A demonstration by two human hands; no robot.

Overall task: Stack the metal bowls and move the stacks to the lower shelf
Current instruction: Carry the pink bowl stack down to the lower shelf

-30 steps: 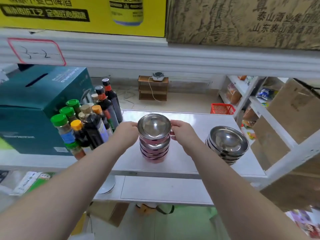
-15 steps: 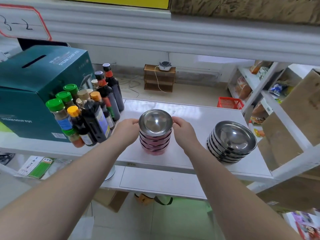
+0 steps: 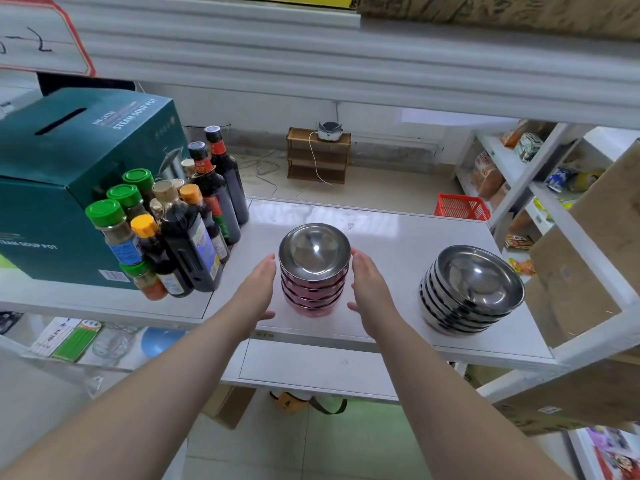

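On the white shelf (image 3: 398, 244), near its front edge, stands the stack of red-sided metal bowls (image 3: 314, 270), upright, the top bowl's shiny inside facing up. I cannot count the bowls for sure, since the lower ones show only as bands of rim. My left hand (image 3: 258, 289) is at the stack's left side and my right hand (image 3: 369, 289) at its right, palms turned inward. The fingers (image 3: 268, 271) on both sides are straight and spread loosely rather than curled; those of my left hand lie along the rims, but I cannot tell whether either hand presses on the stack or just sits beside it, because the far fingertips are hidden behind the bowls.

To the right of that stack, well apart from it, a second stack of plain steel bowls (image 3: 471, 289) leans a little, close to the shelf's right end. To the left of the red stack stands a cluster of sauce bottles and spice jars (image 3: 173, 230), their labels too blurred to read. Beyond them, further left, is a dark green box (image 3: 59, 188) printed with "STEAM SOUP POT", cut off by the frame's left edge.

Below the red stack, the lower shelf (image 3: 311, 368) shows only as a pale strip between my forearms.
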